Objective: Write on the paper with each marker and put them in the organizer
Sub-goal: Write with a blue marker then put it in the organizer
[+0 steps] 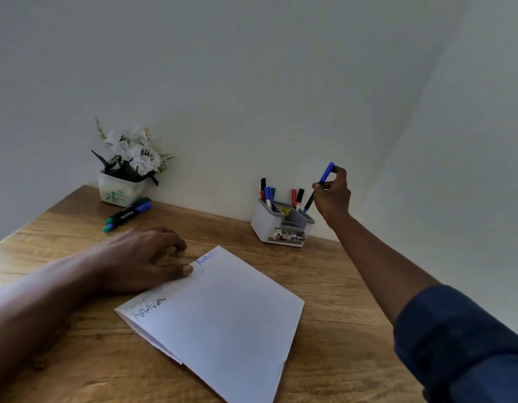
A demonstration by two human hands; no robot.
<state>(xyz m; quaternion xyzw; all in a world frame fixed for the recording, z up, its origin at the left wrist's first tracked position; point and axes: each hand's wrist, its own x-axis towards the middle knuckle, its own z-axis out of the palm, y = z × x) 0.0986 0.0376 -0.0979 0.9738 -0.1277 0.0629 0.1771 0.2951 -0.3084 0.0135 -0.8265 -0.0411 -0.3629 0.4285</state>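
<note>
My right hand (333, 193) pinches a blue-capped marker (326, 173) and holds it tilted, its lower end at the right compartment of the white and grey organizer (269, 225). Several markers stand upright in the organizer's compartments. My left hand (141, 257) lies on the desk with fingers relaxed, the thumb on the top left edge of the white paper (223, 315). The paper carries black writing near its left edge and blue writing near the top corner. Two markers (127, 214), one green and one blue, lie at the back left of the desk.
A white pot of white artificial flowers (124, 170) stands at the back left corner against the wall. The wooden desk (339, 286) runs up to a plain white wall right behind the organizer.
</note>
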